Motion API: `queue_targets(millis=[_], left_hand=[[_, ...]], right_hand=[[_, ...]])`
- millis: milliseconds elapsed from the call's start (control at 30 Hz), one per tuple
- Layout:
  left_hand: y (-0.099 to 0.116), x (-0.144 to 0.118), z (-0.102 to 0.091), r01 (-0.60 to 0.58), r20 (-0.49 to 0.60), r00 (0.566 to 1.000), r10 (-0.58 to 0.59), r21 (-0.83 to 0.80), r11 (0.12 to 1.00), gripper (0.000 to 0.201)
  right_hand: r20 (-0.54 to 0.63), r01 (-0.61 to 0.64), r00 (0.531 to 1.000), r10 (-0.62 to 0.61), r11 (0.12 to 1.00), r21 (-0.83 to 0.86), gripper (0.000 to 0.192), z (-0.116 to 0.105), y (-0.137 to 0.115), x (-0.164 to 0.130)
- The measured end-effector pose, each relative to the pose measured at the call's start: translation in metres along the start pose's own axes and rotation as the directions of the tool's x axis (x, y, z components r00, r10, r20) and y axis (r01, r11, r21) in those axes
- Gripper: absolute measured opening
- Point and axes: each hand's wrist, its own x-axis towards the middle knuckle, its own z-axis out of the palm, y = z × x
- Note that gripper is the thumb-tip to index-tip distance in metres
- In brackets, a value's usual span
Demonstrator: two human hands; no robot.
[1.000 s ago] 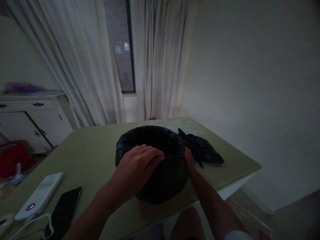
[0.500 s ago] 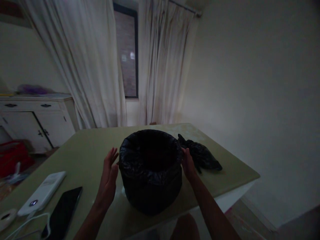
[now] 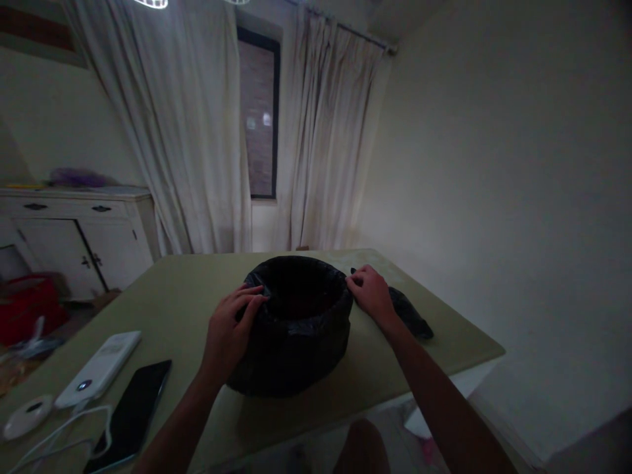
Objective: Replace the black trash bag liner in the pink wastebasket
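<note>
A round bin lined with a black trash bag (image 3: 301,349) is on the table in front of me, its wide mouth facing up and leaning a little. The bag is folded over the rim, and the bin itself is hidden beneath it. My left hand (image 3: 231,326) pinches the bag at the left of the rim, fingertips just over the edge. On the opposite side my right hand (image 3: 370,289) holds the bag's edge between thumb and fingers. Behind that hand lies a crumpled black plastic bag (image 3: 412,316), partly covered by my wrist.
At the table's left are a white power bank (image 3: 101,368) with a cable, a black phone (image 3: 131,415) and a white round object (image 3: 28,418). The green tabletop (image 3: 192,289) ends near a wall at right. A white cabinet (image 3: 113,230) stands back left.
Both hands have moved from the bin's sides up to its rim and closed on the bag. The bin's base has shifted left and its mouth sits at a different tilt.
</note>
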Motion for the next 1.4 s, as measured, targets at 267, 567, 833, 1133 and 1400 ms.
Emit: queue_targets(millis=[267, 567, 833, 1133, 1400], left_hand=[[0.05, 0.038, 0.003, -0.033, 0.212, 0.977, 0.033, -0.004, 0.999, 0.045], [0.058, 0.044, 0.028, -0.07, 0.251, 0.964, 0.093, -0.102, 0.992, 0.044], [0.059, 0.041, 0.034, -0.093, 0.229, 0.963, 0.141, -0.209, 0.974, 0.043], [0.064, 0.042, 0.035, -0.164, -0.16, 0.979, 0.126, -0.255, 0.953, 0.049], [0.057, 0.054, 0.016, -0.551, -0.509, 0.738, 0.443, -0.076, 0.831, 0.048]], right_hand=[[0.052, 0.206, 0.978, -0.2, 0.963, -0.174, 0.017, -0.013, -0.05, 0.031], [-0.09, 0.383, 0.923, -0.373, 0.874, 0.301, 0.021, 0.001, -0.111, 0.085], [-0.122, 0.307, 0.952, -0.282, 0.871, 0.384, 0.014, -0.003, -0.166, 0.103], [-0.21, 0.433, 0.9, -0.383, 0.843, 0.32, 0.015, -0.014, -0.188, 0.118], [-0.336, 0.563, 0.821, -0.462, 0.755, 0.336, 0.014, -0.04, -0.218, 0.154]])
